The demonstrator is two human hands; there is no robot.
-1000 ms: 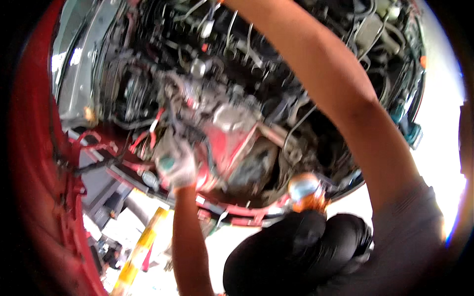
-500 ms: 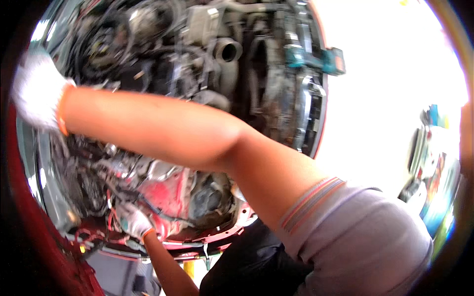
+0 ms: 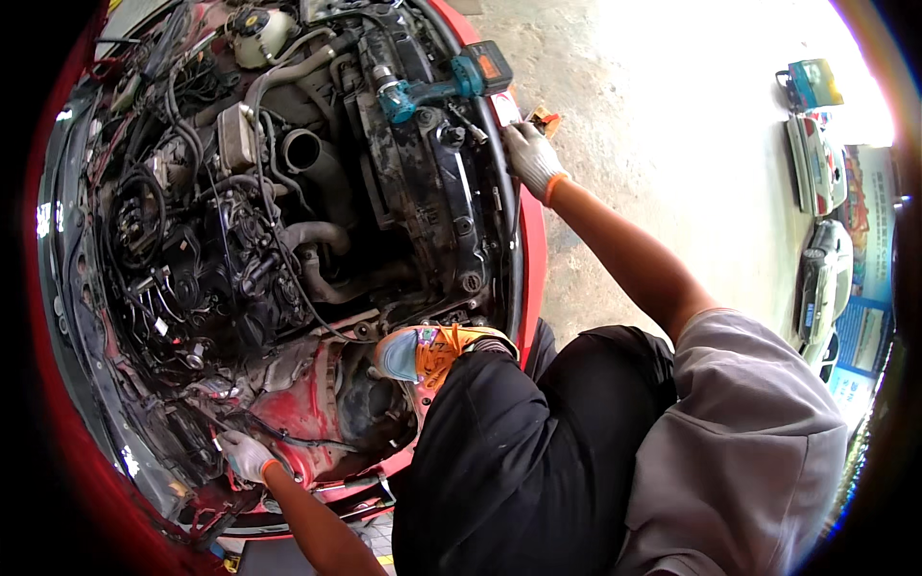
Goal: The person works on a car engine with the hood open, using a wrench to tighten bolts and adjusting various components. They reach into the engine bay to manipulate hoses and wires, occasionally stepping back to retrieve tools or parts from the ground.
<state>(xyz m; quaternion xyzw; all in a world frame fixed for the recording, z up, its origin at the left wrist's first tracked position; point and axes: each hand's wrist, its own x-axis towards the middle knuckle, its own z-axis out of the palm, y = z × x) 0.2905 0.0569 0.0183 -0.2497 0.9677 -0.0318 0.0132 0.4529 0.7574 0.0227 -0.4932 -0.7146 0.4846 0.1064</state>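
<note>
My right hand (image 3: 534, 161), in a white glove with an orange cuff, grips the red car's front edge (image 3: 531, 288), beside a small orange object (image 3: 545, 121). My left hand (image 3: 248, 457), also gloved, has curled fingers at the lower left of the engine bay, near dark cables (image 3: 303, 442) and red metalwork (image 3: 300, 396); what it holds is unclear. My foot, in an orange and pale blue sneaker (image 3: 427, 355), is up on the lower edge of the bay.
The engine (image 3: 226, 278) fills the left half. A teal cordless power tool (image 3: 423, 94) lies on the radiator's top crossmember, with an open pipe (image 3: 302, 151) nearby. Beyond the bumper are concrete floor (image 3: 634, 115), parked cars (image 3: 818, 278) and a blue banner (image 3: 866, 288).
My right arm has swung from across the engine's far left to the front edge on the right. My left hand stays low in the bay. The view has turned and shifted.
</note>
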